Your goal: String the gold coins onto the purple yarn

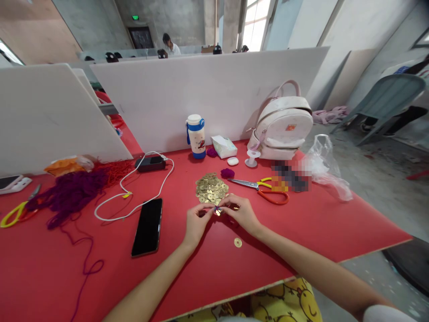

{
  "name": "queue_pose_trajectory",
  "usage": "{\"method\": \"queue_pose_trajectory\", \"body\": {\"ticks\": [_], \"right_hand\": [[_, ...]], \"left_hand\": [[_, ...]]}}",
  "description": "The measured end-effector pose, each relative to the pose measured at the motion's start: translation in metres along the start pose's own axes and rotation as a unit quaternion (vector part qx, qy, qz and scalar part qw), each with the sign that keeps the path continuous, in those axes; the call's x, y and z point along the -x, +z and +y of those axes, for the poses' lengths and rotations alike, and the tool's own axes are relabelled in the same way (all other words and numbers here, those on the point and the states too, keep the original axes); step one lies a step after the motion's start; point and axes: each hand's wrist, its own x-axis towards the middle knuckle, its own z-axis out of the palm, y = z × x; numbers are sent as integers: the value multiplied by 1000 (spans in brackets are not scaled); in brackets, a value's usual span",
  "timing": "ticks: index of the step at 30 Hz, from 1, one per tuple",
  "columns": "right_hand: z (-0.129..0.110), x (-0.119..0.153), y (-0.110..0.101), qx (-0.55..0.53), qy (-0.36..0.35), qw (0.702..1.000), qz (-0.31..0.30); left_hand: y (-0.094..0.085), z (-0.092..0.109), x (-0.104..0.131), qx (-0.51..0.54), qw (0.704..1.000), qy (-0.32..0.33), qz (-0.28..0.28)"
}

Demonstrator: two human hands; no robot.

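Both hands meet near the middle of the red table, in front of a pile of brass coins with holes in them. My left hand pinches a short dark purple cord between thumb and fingertips. From the other side my right hand pinches the same cord. A gold coin shows just under the fingertips; whether it is threaded on the cord is too small to tell. One loose coin lies nearer to me, below my right hand.
Right of the pile lie scissors with red and yellow handles, a white spool and a backpack. A bottle stands behind. On the left are a phone, a white cable, purple yarn and more scissors.
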Motion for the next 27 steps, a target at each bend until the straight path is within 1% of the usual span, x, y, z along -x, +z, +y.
{"method": "queue_pose_trajectory", "body": {"ticks": [7,14,20,27], "right_hand": [[0,0,0,21,2,1000,10],[1,-1,-1,32,2,999,2],[-2,-2,-1,38,10,999,-6],[2,-3,-3,40,5,999,1]], "left_hand": [[0,4,1,-23,999,26,3],[0,4,2,-51,997,49,5],[-1,4,1,-22,1000,21,-7],[-1,4,0,4,1000,4,-1]]}}
